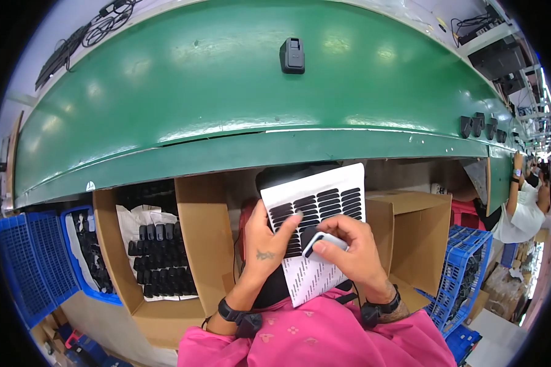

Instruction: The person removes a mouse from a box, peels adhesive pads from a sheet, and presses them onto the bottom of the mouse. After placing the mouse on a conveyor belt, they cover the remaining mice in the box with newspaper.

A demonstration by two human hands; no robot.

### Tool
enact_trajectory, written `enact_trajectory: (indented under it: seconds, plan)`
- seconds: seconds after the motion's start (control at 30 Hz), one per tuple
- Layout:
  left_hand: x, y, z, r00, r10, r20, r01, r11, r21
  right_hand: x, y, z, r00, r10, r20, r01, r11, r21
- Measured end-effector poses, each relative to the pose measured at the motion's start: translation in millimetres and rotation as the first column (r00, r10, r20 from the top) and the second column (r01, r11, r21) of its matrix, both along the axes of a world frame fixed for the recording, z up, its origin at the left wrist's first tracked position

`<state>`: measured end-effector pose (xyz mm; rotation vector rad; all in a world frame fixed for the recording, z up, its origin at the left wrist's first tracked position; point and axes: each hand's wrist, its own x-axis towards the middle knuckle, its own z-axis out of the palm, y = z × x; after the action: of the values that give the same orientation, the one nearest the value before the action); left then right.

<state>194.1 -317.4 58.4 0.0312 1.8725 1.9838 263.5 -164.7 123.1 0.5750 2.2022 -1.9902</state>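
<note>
My left hand (264, 241) grips a white sheet (310, 211) by its left edge, thumb on the front and fingers behind. Rows of black, rounded oblong stickers cover the sheet, and its lower part is a pale printed backing. In front of the sheet, my right hand (360, 249) pinches a small rounded piece (319, 238), whitish with a dark end, between thumb and fingers. A dark patch beside it overlaps the stickers; I cannot tell whether it belongs to the piece.
A black device (293, 56) stands on the green bench (226, 79), with several more (479, 125) at its right end. On my left, an open carton (205, 263) holds rows of black devices (159, 257). Another carton (417, 244) and a blue crate (462, 263) stand right. A co-worker (523, 205) is at far right.
</note>
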Motion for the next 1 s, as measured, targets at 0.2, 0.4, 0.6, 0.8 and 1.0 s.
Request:
enact_trajectory:
  seconds: [0.2,0.4,0.6,0.8,1.0]
  plan:
    - [16,-49,37,0.774,0.072,-0.629,-0.325,0.898,-0.298,-22,13,10,0.951,0.270,-0.154,-0.173,0.872,0.458]
    - [-1,-50,59,0.758,-0.585,-0.288,0.479,0.799,-0.363,-32,-4,10,0.811,0.515,-0.277,-0.424,0.844,0.328]
    - [-18,-68,33,0.987,-0.150,-0.051,0.157,0.967,0.199,-35,-13,-5,0.915,0.193,-0.353,0.037,0.833,0.552]
    - [-25,-62,-8,0.917,-0.393,0.062,0.341,0.857,0.386,-42,-30,-26,0.909,0.291,-0.299,0.060,0.619,0.783]
    - [-23,-58,-2,0.916,-0.364,0.169,0.276,0.877,0.393,-44,-43,-32,0.912,0.211,-0.352,0.178,0.569,0.803]
